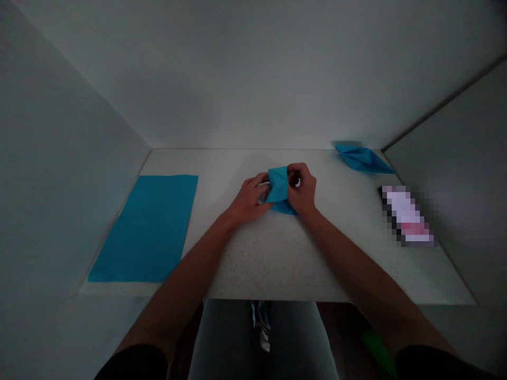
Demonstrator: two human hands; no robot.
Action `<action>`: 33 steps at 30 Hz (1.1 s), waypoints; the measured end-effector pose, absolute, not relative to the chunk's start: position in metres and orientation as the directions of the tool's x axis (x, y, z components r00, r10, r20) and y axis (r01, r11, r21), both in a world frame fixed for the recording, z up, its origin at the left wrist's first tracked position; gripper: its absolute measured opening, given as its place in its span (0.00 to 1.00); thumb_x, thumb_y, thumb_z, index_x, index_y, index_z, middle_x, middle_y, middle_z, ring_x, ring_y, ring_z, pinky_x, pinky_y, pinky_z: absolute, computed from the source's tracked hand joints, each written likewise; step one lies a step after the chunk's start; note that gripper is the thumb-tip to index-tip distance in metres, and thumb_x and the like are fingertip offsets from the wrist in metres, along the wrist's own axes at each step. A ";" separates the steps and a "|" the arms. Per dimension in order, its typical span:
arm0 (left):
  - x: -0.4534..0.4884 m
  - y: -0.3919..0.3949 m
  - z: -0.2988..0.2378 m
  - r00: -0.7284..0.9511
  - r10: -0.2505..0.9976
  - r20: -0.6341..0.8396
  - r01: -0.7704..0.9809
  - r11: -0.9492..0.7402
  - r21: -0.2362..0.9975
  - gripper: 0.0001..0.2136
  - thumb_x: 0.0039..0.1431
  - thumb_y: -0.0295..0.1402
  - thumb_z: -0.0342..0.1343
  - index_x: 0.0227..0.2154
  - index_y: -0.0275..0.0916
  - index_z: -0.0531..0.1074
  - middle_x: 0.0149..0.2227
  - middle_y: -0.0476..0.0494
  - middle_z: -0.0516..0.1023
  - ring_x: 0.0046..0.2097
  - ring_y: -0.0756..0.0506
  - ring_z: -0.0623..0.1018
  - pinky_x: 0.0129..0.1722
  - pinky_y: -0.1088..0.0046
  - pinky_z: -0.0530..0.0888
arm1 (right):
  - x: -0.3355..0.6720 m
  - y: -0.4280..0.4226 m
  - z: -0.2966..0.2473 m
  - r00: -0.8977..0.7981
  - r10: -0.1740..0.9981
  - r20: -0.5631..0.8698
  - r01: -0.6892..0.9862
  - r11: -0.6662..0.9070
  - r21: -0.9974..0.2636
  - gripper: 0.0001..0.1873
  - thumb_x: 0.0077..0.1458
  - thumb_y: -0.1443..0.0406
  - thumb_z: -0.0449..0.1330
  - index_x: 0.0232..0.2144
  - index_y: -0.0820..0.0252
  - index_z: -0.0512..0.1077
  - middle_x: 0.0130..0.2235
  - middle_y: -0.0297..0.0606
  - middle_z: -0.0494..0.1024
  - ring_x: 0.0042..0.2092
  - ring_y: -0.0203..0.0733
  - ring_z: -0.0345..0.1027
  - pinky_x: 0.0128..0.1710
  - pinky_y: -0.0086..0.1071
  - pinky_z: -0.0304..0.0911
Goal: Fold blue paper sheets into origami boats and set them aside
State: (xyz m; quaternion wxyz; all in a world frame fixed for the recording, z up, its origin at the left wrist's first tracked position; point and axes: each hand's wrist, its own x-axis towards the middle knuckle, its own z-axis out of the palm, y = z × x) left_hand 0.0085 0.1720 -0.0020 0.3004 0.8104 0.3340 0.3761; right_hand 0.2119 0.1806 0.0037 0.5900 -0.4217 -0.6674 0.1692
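A piece of folded blue paper (278, 184) is held up just above the white speckled table (277, 258), near the middle of its width. My left hand (249, 198) grips its left side, and my right hand (301, 189) pinches its right side. The fingers of both hands hide part of the paper, so its full shape cannot be seen. A small white-grey bit shows beside my left fingers, and I cannot tell what it is.
A flat blue paper sheet (146, 227) lies on the table's left side. A folded blue paper shape (363, 159) sits at the back right corner. A pixelated, unidentifiable object (407, 216) lies at the right. Pale walls (455, 132) enclose the table's back and sides.
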 end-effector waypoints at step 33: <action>0.018 0.161 0.019 0.145 0.910 0.388 0.081 -0.402 0.912 0.25 0.66 0.54 0.63 0.23 0.42 0.64 0.48 0.39 0.84 0.50 0.40 0.81 0.57 0.57 0.76 | 0.217 0.181 0.009 -0.142 0.812 0.566 0.526 0.547 -0.651 0.12 0.63 0.52 0.70 0.38 0.52 0.78 0.30 0.31 0.81 0.29 0.40 0.69 0.41 0.40 0.66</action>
